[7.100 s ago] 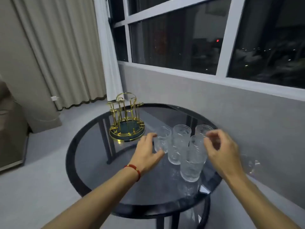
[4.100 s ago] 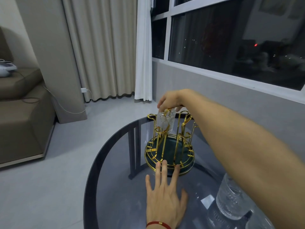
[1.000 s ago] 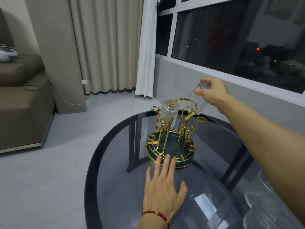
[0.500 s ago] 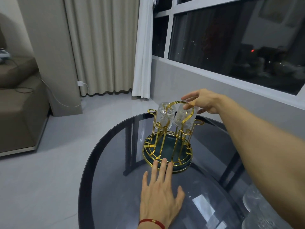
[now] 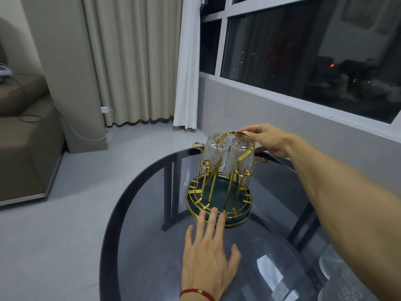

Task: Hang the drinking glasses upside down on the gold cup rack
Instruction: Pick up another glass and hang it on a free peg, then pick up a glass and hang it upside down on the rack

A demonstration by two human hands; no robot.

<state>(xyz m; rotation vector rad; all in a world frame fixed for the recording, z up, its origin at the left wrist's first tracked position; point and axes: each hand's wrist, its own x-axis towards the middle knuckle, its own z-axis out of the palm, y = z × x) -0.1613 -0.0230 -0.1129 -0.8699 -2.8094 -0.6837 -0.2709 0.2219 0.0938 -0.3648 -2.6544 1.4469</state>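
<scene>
The gold cup rack [image 5: 196, 193] with its dark green base stands on the far part of the round glass table [image 5: 149, 246]. Two ribbed drinking glasses hang upside down on it, one on the left [image 5: 213, 152] and one on the right [image 5: 238, 157]. My right hand [image 5: 267, 140] hovers just behind the right glass, fingers loose, fingertips at the rack's top loop and the glass's base. My left hand [image 5: 208, 257] lies flat on the table, fingers apart, fingertips touching the rack's base rim. More loose glasses [image 5: 338, 279] show blurred at the bottom right, partly behind my right forearm.
The table's dark rim curves along the left, with grey floor beyond it. A grey wall and window sill [image 5: 303, 109] run close behind the rack. A brown sofa [image 5: 23, 144] stands at the far left, curtains [image 5: 134, 61] at the back.
My right hand has lowered the second glass upside down onto a rack prong beside the first and loosened its grip. My left hand has stayed flat by the rack's base.
</scene>
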